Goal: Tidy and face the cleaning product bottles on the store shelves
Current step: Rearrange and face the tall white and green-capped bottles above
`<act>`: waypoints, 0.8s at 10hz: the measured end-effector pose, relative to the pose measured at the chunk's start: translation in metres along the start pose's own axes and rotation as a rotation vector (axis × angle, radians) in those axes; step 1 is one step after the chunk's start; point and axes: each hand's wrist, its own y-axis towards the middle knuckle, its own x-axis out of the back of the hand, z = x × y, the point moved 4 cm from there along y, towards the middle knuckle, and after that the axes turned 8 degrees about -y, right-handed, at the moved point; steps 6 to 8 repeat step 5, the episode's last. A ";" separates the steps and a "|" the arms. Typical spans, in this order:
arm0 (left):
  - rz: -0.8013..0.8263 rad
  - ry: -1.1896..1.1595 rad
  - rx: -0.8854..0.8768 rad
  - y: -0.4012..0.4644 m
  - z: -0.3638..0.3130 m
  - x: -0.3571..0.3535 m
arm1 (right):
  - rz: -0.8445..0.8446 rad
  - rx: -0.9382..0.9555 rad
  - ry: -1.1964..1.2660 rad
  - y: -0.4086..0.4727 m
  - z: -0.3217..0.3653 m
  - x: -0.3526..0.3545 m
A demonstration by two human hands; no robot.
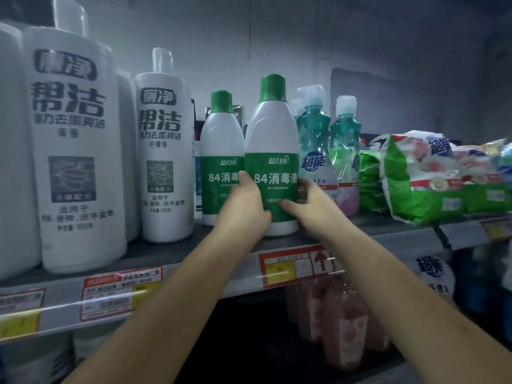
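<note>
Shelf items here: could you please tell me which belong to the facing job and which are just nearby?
In the job:
front green-capped bottle, held by left hand and right hand
rear green-capped bottle
white bottles
teal bottles

Just nearby:
green bags
price tags
pink bottles below

Shop: price tags (121, 296) on stocked shelf (194, 275).

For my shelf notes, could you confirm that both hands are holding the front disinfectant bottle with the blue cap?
Not quite: the cap is green, not blue, as the head view shows. Both the left hand and the right hand do hold the front disinfectant bottle.
</note>
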 end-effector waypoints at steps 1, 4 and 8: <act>-0.001 -0.013 -0.022 0.003 -0.006 -0.010 | 0.007 -0.001 0.041 0.004 -0.005 0.004; -0.106 0.043 -0.183 -0.014 -0.028 -0.016 | -0.153 0.042 -0.130 -0.005 -0.010 0.020; -0.181 -0.027 -0.377 -0.026 -0.040 -0.024 | -0.244 0.151 -0.300 -0.030 -0.010 0.034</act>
